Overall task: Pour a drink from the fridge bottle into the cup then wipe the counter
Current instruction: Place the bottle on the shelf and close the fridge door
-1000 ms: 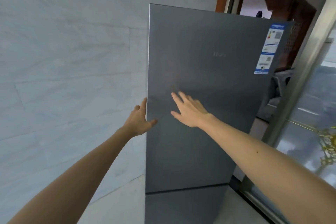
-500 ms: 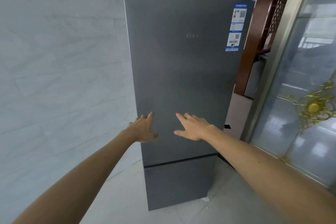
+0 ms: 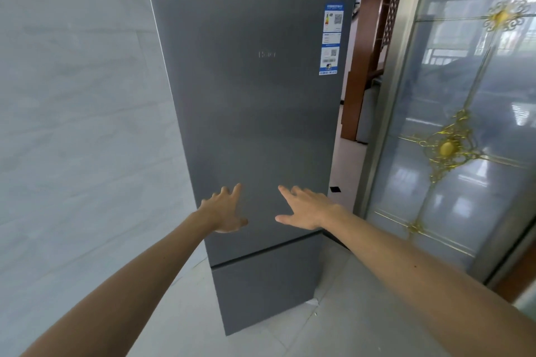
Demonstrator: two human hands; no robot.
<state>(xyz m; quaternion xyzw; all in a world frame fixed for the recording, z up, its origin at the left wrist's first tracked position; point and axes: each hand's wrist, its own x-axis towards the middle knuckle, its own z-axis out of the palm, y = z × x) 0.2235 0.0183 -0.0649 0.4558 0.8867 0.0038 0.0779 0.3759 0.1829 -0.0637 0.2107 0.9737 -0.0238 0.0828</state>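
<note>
Fridge bottle nowhere to be seen in the head view, which is the only view. Most likely behind the closed upper door [image 3: 246, 90] of the tall grey fridge [image 3: 258, 139], straight ahead of both hands. No cup and no counter in sight either.

Stands upright on pale floor tiles [image 3: 348, 327], long axis vertical, left flank close to the tiled wall [image 3: 81, 124]. Glass door with gold ornament [image 3: 452, 153] off to the right. Blue-and-white sticker [image 3: 330, 39] in the upper door's top right corner. Seam to the lower door [image 3: 264, 293] just beneath the hands.

Left hand [image 3: 224, 211]: fingers spread, holding nothing, low on the upper door and just inside its left edge. Right hand [image 3: 306, 207]: also released, fingers fanned and thumb out, low on the right half. Cannot tell whether either hand touches the panel.

No handle showing, and no telling the hinge side. Probably the very start of the task, with the door not yet opened. If the free edge lies on the wall side, then left hand the nearer one: slide left, hook round that vertical edge, pull toward the body.
</note>
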